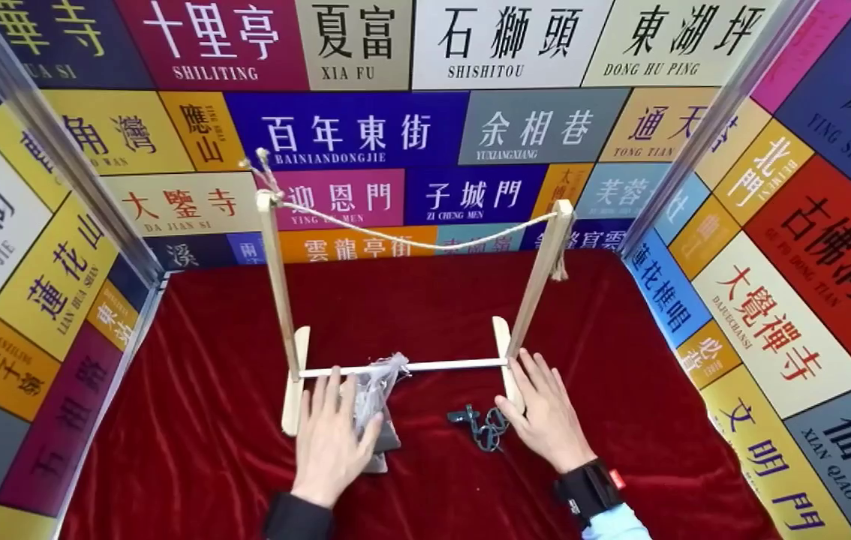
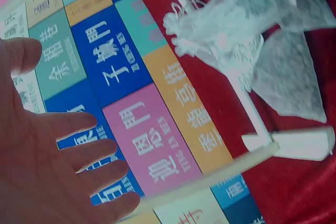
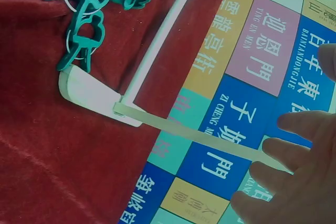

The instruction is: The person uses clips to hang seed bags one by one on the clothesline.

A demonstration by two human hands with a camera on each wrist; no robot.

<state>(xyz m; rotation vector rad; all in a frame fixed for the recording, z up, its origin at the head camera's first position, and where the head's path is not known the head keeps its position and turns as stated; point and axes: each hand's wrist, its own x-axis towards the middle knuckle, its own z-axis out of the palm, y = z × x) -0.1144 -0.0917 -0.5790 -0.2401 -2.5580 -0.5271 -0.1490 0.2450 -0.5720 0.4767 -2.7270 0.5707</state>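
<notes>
A wooden stand with two upright posts (image 1: 279,292) has a slack rope (image 1: 425,244) between its tops and a white rod (image 1: 455,365) low between its feet. My left hand (image 1: 332,435), fingers spread, is over the left part of the stand. Partly behind it lie sheer drawstring pouches (image 2: 289,72) with greyish contents, draped by the rod. My right hand (image 1: 549,416) is spread beside the right foot (image 3: 94,95); whether it touches the wood I cannot tell. Green clips (image 1: 487,427) on thin rings lie left of it. Neither hand holds anything.
Dark red velvet cloth (image 1: 208,420) covers the surface. Walls printed with coloured Chinese place-name signs (image 1: 350,131) enclose it at the back and both sides, with metal corner posts (image 1: 696,135). Rope tassels hang at the tops of the wooden posts.
</notes>
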